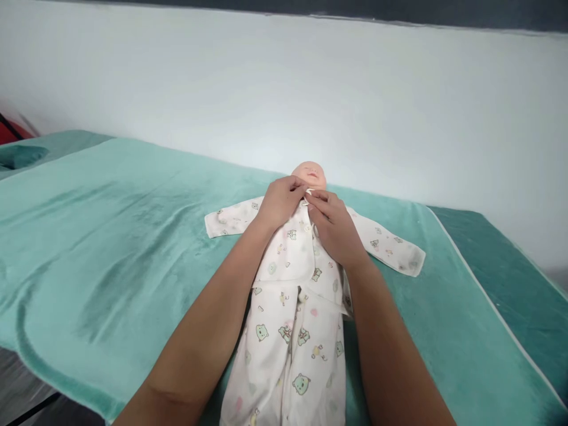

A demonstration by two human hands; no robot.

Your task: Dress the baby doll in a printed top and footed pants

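Teal plush blanket [110, 236] covers the bed from the left edge onward, rumpled in soft folds, with a scrap of something red [9, 133] at the far left margin. On the blanket lies a doll [309, 173] on its back, head towards the pale wall [310, 89], dressed in a white romper [293, 331] printed with small bears.

One sleeve [231, 220] stretches flat out to the left of the view. Just beside it, the left hand [279, 201] rests on the doll's chest, its fingers curled narrow and pinched on the romper's neckline under the chin. The right hand [335, 228] meets it there, thumb and forefinger closed on the other edge of the same neckline, so the fingertips of both hands nearly touch. Both forearms run down along the doll's body.

Further right, the other sleeve [390, 245] lies spread on the blanket. Beyond the blanket's pale border, a darker green cover [501, 266] shows at the right.
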